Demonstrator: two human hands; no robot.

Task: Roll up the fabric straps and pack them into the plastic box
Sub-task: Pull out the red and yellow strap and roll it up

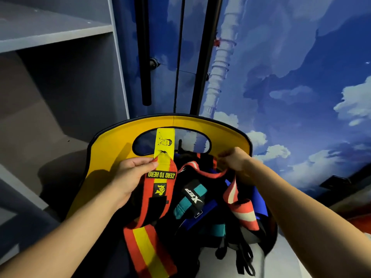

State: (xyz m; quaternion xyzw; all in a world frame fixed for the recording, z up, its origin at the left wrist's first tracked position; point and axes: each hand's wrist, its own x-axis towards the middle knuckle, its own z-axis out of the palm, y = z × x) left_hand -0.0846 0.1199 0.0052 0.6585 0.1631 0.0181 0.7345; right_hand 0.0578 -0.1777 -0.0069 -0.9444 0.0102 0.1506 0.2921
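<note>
Left hand: the left hand (131,175) held the red-and-yellow strap (158,199) near its upper end, fingers curled under it and thumb on top, at about 9 o'clock from the pile.
Red-and-yellow strap: it ran from that hand toward 6 o'clock, its yellow tab pointing to 12 o'clock.
Right hand: the right hand (233,159) pinched the red-and-white strap (236,199) at about 1 o'clock; its fingertips were hidden.
Red-and-white strap: it draped toward 5 o'clock.
Teal-and-black strap: the teal-and-black strap (189,199) lay between both hands, touched by neither.
Yellow bag: the yellow bag (112,145) stood open behind the straps.
</note>
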